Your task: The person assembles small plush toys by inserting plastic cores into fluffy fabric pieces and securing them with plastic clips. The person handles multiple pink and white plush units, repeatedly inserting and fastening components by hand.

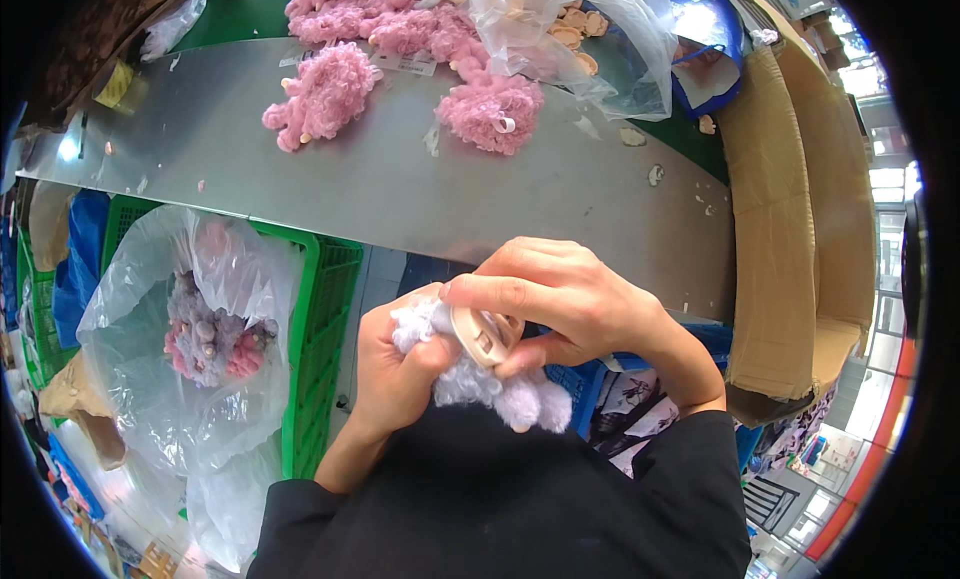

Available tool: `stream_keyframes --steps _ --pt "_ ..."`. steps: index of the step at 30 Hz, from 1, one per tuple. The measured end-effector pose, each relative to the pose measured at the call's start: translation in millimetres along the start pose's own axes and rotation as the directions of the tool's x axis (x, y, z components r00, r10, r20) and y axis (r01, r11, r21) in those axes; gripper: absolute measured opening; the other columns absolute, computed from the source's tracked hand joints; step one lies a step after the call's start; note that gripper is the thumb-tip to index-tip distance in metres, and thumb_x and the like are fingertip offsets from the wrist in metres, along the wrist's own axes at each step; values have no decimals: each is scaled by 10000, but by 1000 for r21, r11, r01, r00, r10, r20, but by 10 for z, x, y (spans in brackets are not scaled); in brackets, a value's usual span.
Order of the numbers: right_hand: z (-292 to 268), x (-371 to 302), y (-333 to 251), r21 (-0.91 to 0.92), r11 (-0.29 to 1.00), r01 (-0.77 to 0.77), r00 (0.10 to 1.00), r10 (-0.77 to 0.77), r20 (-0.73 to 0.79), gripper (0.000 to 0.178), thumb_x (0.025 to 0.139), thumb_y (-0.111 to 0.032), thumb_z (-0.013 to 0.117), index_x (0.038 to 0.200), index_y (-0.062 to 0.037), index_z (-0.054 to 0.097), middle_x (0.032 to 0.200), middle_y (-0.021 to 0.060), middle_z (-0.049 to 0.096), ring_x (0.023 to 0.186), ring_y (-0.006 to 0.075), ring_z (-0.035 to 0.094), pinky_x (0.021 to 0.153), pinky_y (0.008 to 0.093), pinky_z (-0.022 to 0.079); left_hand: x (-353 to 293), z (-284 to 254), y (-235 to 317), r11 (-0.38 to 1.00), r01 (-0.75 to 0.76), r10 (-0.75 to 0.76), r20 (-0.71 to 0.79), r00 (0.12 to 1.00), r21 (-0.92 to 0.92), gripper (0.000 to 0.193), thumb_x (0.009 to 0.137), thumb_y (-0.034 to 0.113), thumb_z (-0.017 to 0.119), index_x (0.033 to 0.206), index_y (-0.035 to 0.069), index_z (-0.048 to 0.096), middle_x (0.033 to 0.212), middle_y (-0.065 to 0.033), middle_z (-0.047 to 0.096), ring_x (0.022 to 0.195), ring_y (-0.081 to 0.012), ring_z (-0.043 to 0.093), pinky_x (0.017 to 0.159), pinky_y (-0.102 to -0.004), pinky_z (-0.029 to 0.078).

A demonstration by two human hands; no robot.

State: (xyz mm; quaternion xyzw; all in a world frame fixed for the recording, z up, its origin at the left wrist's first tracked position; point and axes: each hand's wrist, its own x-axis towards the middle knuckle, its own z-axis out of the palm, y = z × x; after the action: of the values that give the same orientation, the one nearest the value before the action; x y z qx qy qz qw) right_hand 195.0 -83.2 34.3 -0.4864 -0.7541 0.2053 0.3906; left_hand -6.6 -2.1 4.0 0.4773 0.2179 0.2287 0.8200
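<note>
Close in front of my chest, my left hand [398, 364] grips a curly lavender plush toy [470, 384], thumb pressed into its pile. My right hand [575, 304] pinches a beige moulded plastic piece [478, 337] with slots in it, between thumb and fingers. That piece is against the plush; whether it is seated in the fabric I cannot tell. Two rounded plush ends [535, 407] hang down at the right. On the metal table beyond lie curly pink plush toys [322, 94], several of them heaped at the back.
A clear plastic bag [630, 79] at the back covers beige pieces [572, 34]. Beside it is a blue container [712, 54]. An open cardboard box [770, 219] stands at the right. On the left, a green crate [325, 319] adjoins a plastic bag holding grey and pink plush toys [205, 329].
</note>
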Motion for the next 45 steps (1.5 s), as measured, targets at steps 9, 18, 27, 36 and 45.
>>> stream_keyframes --steps 9,18,27,36,45 --pt "-51 -45 -52 -16 999 46 999 -46 -3 576 754 -271 851 1256 -56 668 957 78 635 791 264 647 705 359 556 55 -52 73 850 -376 310 227 923 369 357 896 315 749 927 -24 642 785 -94 560 652 -201 506 575 -324 405" --pt "277 -218 -44 252 940 -231 921 295 -255 494 814 -242 860 1190 -20 629 1010 124 638 859 285 676 760 363 558 34 -122 -105 932 -313 302 82 950 184 504 884 287 798 1197 -41 578 1052 -104 616 922 -179 593 811 -295 469" --pt "600 -261 -188 181 930 -321 820 368 -438 426 751 -269 872 1022 8 694 931 131 631 744 229 646 663 337 535 -51 -200 -200 912 -207 181 106 978 354 620 929 453 689 1250 -52 524 1125 -159 609 978 -219 599 865 -335 482" --pt "946 -199 -324 -195 967 -164 814 21 -581 297 655 -155 825 893 -57 676 830 48 538 636 191 570 541 305 497 68 35 -33 919 -283 331 -150 931 275 534 1089 351 322 686 43 488 559 -46 486 535 -129 472 536 -270 383" --pt "1084 -318 -332 -175 983 -51 818 -59 -572 285 628 -96 813 813 23 631 654 65 466 461 181 464 400 300 379 75 137 -104 989 -149 148 -128 981 4 485 1118 384 373 752 68 411 548 -31 467 489 -99 440 503 -241 392"
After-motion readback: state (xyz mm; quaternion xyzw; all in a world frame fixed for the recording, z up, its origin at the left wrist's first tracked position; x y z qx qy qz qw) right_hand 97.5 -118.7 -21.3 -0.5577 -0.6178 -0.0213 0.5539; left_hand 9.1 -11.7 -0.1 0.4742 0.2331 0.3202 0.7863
